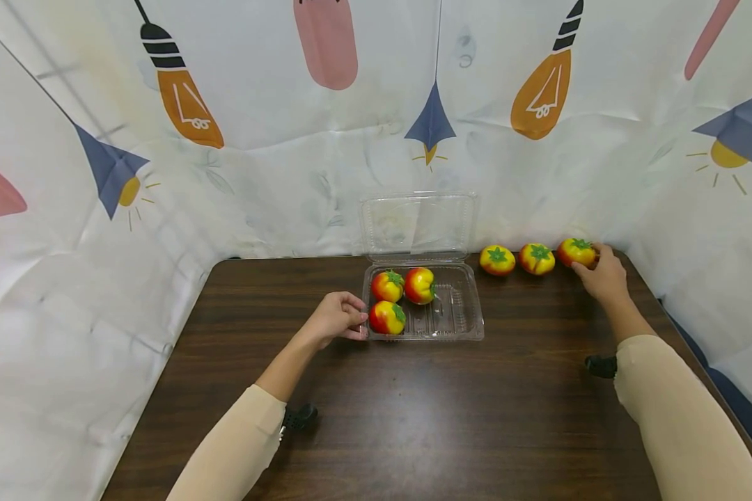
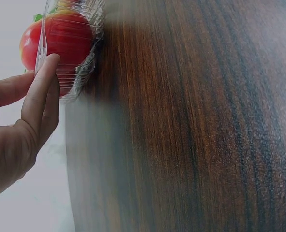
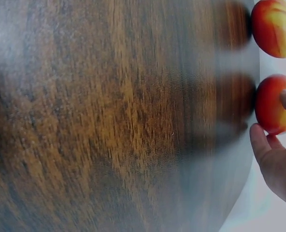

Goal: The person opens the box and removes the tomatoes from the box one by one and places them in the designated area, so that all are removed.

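Observation:
At the table's back stands a clear plastic clamshell container (image 1: 454,299), its lid (image 1: 418,226) raised against the curtain. Inside, towards its left, lie three red-and-yellow tomatoes with green tops, among them a front one (image 1: 385,317). My left hand (image 1: 335,319) pinches the container's left rim (image 2: 42,41) between thumb and fingers. Right of the container is a row of three more tomatoes: a left one (image 1: 498,259), a middle one (image 1: 536,258) and a right one (image 1: 573,251). My right hand (image 1: 606,275) grips that right tomato, thumb in front, other fingers partly hidden behind it.
The dark wood table (image 1: 401,417) stretches in front of the container. A white curtain (image 1: 276,188) printed with lamps hangs right behind the table's back edge and along both sides. Dark straps (image 1: 601,366) show under both sleeves.

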### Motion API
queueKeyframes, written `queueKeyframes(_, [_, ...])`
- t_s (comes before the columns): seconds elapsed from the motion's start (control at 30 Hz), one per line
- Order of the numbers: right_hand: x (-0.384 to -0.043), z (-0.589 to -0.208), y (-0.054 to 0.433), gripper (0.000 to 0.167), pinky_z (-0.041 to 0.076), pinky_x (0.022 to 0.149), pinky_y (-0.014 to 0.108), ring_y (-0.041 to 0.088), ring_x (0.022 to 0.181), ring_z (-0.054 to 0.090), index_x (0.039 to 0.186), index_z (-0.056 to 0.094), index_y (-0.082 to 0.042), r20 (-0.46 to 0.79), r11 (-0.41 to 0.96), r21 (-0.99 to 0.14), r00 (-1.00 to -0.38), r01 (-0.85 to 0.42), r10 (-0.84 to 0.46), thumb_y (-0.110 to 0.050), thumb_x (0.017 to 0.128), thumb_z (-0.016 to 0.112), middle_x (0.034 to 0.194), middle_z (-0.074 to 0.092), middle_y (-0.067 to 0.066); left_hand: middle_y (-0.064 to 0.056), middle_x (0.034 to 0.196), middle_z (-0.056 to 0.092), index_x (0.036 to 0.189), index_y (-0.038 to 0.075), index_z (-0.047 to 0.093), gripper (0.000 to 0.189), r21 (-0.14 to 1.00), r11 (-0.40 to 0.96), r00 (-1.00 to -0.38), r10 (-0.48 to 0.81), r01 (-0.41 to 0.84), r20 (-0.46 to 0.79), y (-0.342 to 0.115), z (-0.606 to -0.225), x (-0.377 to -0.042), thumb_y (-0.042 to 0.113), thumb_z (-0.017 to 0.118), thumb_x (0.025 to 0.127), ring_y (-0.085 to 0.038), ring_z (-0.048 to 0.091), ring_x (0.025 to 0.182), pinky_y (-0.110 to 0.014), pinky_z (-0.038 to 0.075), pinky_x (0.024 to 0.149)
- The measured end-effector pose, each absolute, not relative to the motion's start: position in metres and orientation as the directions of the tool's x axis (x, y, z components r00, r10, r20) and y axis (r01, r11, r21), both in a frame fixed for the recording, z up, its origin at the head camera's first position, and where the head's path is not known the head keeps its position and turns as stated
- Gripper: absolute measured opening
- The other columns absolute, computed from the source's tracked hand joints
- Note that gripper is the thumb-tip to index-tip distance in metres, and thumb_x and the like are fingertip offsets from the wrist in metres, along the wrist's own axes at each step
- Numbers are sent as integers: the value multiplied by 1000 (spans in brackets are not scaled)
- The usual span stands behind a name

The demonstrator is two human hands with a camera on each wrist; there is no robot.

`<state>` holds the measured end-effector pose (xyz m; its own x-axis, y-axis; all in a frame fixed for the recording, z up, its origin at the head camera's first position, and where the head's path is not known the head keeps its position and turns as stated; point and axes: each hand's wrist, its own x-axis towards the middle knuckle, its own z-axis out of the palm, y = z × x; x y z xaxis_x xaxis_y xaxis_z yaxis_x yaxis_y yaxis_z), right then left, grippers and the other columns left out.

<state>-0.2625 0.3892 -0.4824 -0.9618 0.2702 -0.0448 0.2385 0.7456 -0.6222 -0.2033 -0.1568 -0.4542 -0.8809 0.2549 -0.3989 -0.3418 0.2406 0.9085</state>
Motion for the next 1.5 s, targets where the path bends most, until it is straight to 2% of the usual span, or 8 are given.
queueKeyframes(0.13, [-262,-482,389,74,25,118,74,63,141,27,159,16,8,-51,740,-626,-960,246,276,-31,107,53,154,27,43,-12,83,64,122,-12,54,27,909,242,-882,254,-339,-397,-157,-454,-203,-8,64,97,-19,68,67,-38,67,67])
queueKeyframes(0.5, [-263,-484,391,76,24,119,73,62,142,26,159,14,8,-56,738,-626,-959,252,279,-32,107,54,155,26,44,-13,85,66,121,-12,54,27,910,250,-883,259,-331,-392,-157,-455,-203,-6,64,98,-19,69,66,-41,67,71])
queueKeyframes(0.87, [-260,-483,391,79,28,118,72,60,140,29,159,14,9,-63,736,-627,-958,255,279,-35,107,54,153,29,44,-12,82,67,121,-12,53,26,913,244,-885,260,-327,-387,-158,-454,-202,-7,65,97,-18,69,66,-35,67,65])
queueKeyframes(1.03, [-255,-478,391,79,32,115,72,60,138,32,157,16,12,-39,745,-622,-960,240,277,-36,106,54,149,32,45,-12,83,66,121,-12,53,27,911,244,-884,257,-333,-392,-157,-454,-203,-7,65,97,-18,68,66,-35,67,65])
queueKeyframes(1.23, [-251,-472,392,83,30,114,74,63,138,28,157,15,13,-27,759,-610,-963,227,266,-41,106,54,149,29,46,-12,83,66,121,-11,53,27,910,243,-883,255,-335,-393,-158,-455,-203,-6,65,97,-19,69,66,-36,67,65])
queueKeyframes(1.5, [-241,-459,389,86,29,112,76,64,137,28,157,12,13,38,775,-615,-976,147,215,-42,106,54,152,25,47,-13,85,67,121,-11,54,27,911,250,-885,257,-327,-388,-158,-455,-204,-5,65,98,-19,70,67,-36,67,66])
